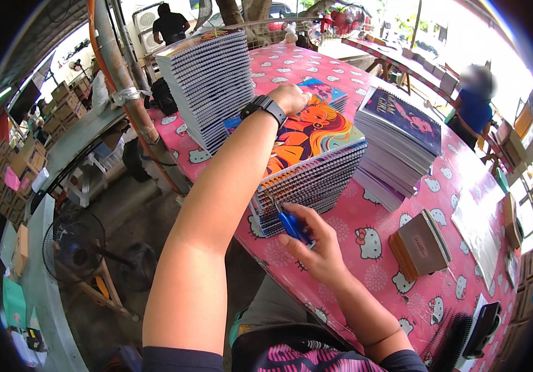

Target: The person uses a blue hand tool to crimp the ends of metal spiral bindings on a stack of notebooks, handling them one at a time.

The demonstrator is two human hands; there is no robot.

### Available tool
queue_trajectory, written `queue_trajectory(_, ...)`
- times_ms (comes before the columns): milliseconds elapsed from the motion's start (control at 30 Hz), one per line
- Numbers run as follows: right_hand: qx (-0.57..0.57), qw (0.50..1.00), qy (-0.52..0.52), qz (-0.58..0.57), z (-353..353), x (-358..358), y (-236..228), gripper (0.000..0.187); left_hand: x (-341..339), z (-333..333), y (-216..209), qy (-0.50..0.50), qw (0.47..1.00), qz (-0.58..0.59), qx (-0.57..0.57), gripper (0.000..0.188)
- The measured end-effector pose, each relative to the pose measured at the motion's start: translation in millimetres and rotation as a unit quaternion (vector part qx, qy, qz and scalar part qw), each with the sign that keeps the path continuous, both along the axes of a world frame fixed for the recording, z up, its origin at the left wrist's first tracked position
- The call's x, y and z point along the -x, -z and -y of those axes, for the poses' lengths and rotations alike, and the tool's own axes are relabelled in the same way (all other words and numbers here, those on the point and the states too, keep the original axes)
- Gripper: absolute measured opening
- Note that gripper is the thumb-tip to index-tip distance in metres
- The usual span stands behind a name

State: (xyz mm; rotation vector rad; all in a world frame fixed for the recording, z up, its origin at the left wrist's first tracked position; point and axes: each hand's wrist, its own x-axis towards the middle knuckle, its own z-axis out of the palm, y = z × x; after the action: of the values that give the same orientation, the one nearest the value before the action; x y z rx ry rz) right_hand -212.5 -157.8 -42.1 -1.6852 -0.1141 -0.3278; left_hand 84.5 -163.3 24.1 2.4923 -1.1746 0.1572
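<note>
A stack of spiral-bound notebooks (pixel 319 139) stands in front of me, its top cover orange with a drawn figure with flowing hair. My left hand (pixel 288 99), with a dark watch on the wrist, reaches across it and curls its fingers at the stack's far side; the fingertips are partly hidden. In my right hand (pixel 319 248) is a pair of blue-handled pliers (pixel 294 228), gripped low at the stack's near side. Their metal jaws point at the wire coils along the near edge. The exact contact is too small to make out.
To the left rises a taller notebook stack (pixel 214 80); to the right stands a dark-covered one (pixel 403 127). A brown block-like stack (pixel 420 245) and a black coil (pixel 452 338) lie on the pink patterned table (pixel 341 297). A pole (pixel 133 105) and fan (pixel 74 248) stand left. Two people are beyond.
</note>
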Motion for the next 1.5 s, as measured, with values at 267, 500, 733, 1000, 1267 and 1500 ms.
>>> queue_trajectory(267,0.344,0.899,0.185,0.197,-7,-7,8,0.055,-19,-1,9,-0.009,1.0,0.003,-0.001,0.044)
queue_trajectory(500,-0.206,0.967,-0.089,-0.121,4,-6,14,0.043,-3,3,1,-0.029,0.998,-0.046,0.02,0.044)
queue_trajectory(733,-0.074,0.994,-0.058,-0.049,-1,-2,21,0.049,-4,6,4,-0.062,0.997,-0.045,0.021,0.043)
queue_trajectory(1000,-0.109,0.991,-0.059,-0.056,3,13,27,0.05,-5,2,1,-0.036,0.998,-0.053,0.008,0.045)
queue_trajectory(1267,0.177,0.975,0.083,0.102,1,10,23,0.05,-5,2,2,-0.006,0.999,-0.032,0.011,0.045)
queue_trajectory(1500,0.287,0.923,0.178,0.185,-4,-2,15,0.055,-3,1,-1,-0.014,0.999,-0.053,0.006,0.045)
